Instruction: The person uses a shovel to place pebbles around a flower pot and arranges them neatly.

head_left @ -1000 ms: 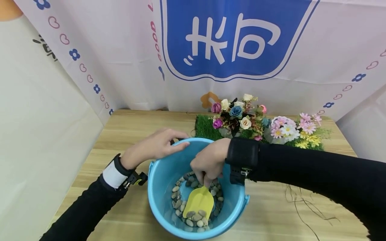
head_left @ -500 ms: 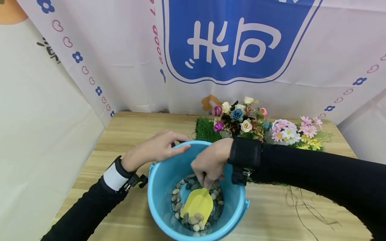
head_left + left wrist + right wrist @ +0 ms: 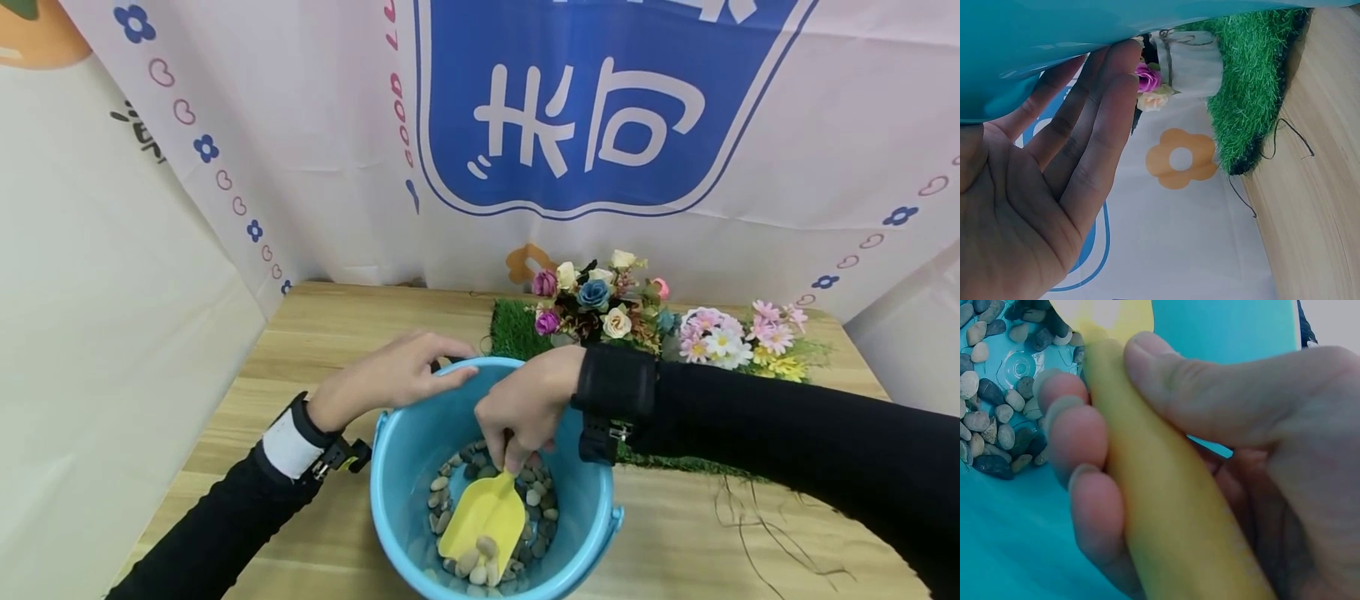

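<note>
A light blue bucket [image 3: 405,467] stands on the wooden table, with grey and tan pebbles [image 3: 442,521] spread over its bottom. My left hand [image 3: 401,371] holds its far left rim, thumb over the edge and fingers along the outer wall, as the left wrist view shows. Inside the bucket, my right hand [image 3: 525,408] grips the handle of a yellow scoop [image 3: 487,515]. In the right wrist view the thumb lies on one side of the scoop handle [image 3: 1154,475] and fingertips curl round the other. Several pebbles lie on the front of the scoop's blade.
Behind the bucket, a green turf mat [image 3: 516,327] bears artificial roses [image 3: 596,300] and daisies [image 3: 712,335]. Dark loose strands [image 3: 772,537] lie on the wooden table [image 3: 315,325] to the right. A printed cloth [image 3: 337,167] hangs at the back.
The scoop's blade has shifted left along the bucket's bottom, and fewer pebbles lie on it. My left hand keeps its place on the rim. The head view has tilted slightly up.
</note>
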Action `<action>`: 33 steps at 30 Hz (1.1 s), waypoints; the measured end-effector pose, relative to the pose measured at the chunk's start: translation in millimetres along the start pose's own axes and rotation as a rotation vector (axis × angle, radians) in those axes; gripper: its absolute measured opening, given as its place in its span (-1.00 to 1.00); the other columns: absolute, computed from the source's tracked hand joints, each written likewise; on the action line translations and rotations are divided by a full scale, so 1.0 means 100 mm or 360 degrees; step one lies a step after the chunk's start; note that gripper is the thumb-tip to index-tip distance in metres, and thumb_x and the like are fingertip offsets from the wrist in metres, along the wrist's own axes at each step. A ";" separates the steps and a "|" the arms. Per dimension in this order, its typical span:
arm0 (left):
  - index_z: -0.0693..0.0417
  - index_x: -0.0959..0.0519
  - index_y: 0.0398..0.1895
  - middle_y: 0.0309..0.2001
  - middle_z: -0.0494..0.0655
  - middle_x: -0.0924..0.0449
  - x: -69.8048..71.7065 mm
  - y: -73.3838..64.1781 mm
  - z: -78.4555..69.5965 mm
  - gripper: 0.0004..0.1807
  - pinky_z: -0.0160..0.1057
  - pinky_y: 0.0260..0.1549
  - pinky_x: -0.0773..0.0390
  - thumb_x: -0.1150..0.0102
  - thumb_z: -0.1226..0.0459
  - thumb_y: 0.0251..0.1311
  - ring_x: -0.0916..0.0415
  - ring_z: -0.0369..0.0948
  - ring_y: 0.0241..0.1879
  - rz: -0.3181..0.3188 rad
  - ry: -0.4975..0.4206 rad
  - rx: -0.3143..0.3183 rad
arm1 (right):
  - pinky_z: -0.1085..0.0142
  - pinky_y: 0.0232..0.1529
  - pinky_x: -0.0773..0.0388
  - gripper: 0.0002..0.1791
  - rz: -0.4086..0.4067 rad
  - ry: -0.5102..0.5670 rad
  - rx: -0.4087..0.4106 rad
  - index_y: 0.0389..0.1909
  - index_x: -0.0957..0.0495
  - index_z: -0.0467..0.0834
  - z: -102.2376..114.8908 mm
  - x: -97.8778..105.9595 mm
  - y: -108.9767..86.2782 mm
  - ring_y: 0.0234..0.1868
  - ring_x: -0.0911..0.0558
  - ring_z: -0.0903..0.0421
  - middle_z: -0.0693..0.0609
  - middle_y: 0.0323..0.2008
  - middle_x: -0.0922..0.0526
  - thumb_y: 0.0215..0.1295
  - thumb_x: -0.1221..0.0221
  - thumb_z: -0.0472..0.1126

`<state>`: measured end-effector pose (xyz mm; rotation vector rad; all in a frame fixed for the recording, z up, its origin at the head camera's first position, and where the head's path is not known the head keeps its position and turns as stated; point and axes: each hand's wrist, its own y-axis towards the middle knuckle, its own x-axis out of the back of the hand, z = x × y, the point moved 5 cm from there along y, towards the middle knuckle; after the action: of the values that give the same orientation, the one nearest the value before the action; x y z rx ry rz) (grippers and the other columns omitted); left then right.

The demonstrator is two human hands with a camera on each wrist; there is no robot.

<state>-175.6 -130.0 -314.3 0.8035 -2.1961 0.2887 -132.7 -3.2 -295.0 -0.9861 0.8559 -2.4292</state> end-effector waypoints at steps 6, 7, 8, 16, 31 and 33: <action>0.02 -0.68 -0.12 -0.38 -0.24 -0.57 -0.01 -0.01 0.00 -0.77 -0.22 -0.41 -0.58 -0.03 0.18 0.55 -0.53 -0.29 -0.48 -0.0004 0.0005 -0.0002 | 0.40 -0.35 -0.57 -0.73 -0.0025 0.0039 0.0052 -0.27 -0.77 -0.14 0.01 0.03 -0.08 -0.52 -0.63 0.16 0.12 -0.49 -0.68 0.55 -0.10 -0.26; 0.02 -0.68 -0.12 -0.38 -0.24 -0.58 -0.01 -0.01 0.00 -0.77 -0.22 -0.41 -0.58 -0.03 0.18 0.55 -0.53 -0.29 -0.48 -0.0007 0.0007 -0.0005 | 0.39 -0.35 -0.57 -0.74 -0.0034 0.0051 0.0054 -0.26 -0.77 -0.13 0.01 0.03 -0.10 -0.52 -0.63 0.17 0.15 -0.49 -0.67 0.55 -0.11 -0.26; 0.03 -0.68 -0.13 -0.38 -0.24 -0.58 -0.01 -0.01 0.00 -0.77 -0.22 -0.41 -0.58 -0.03 0.18 0.55 -0.53 -0.30 -0.48 -0.0011 0.0009 -0.0008 | 0.38 -0.36 -0.57 -0.74 -0.0038 0.0067 0.0060 -0.26 -0.77 -0.13 0.01 0.04 -0.11 -0.52 -0.63 0.16 0.16 -0.50 -0.66 0.56 -0.11 -0.26; 0.05 -0.68 -0.15 -0.43 -0.26 -0.54 -0.02 0.00 0.00 -0.77 -0.23 -0.42 -0.58 -0.03 0.19 0.55 -0.52 -0.31 -0.50 -0.0011 0.0000 -0.0044 | 0.37 -0.31 -0.60 -0.76 -0.0048 0.0153 0.0025 -0.04 -0.76 -0.13 -0.02 0.05 -0.18 -0.48 -0.66 0.19 0.17 -0.43 -0.70 0.55 -0.10 -0.26; 0.02 -0.68 -0.15 -0.45 -0.26 -0.51 0.00 0.01 -0.01 -0.79 -0.23 -0.43 -0.55 -0.04 0.20 0.54 -0.50 -0.31 -0.52 -0.0019 0.0029 -0.0056 | 0.40 -0.28 -0.58 -0.76 -0.0109 0.0112 0.0114 -0.05 -0.76 -0.16 -0.01 0.04 -0.14 -0.50 -0.64 0.22 0.09 -0.42 -0.71 0.55 -0.11 -0.27; 0.03 -0.68 -0.15 -0.44 -0.26 -0.52 0.00 0.01 -0.01 -0.78 -0.23 -0.43 -0.55 -0.04 0.20 0.54 -0.50 -0.31 -0.52 -0.0021 0.0023 -0.0062 | 0.40 -0.27 -0.58 -0.76 -0.0106 0.0113 0.0122 -0.03 -0.75 -0.17 -0.01 0.04 -0.15 -0.50 -0.65 0.22 0.11 -0.41 -0.71 0.55 -0.11 -0.27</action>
<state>-175.8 -128.6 -313.4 0.7921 -2.1757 0.2434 -137.6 5.7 -283.7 -0.9186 0.7582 -2.5467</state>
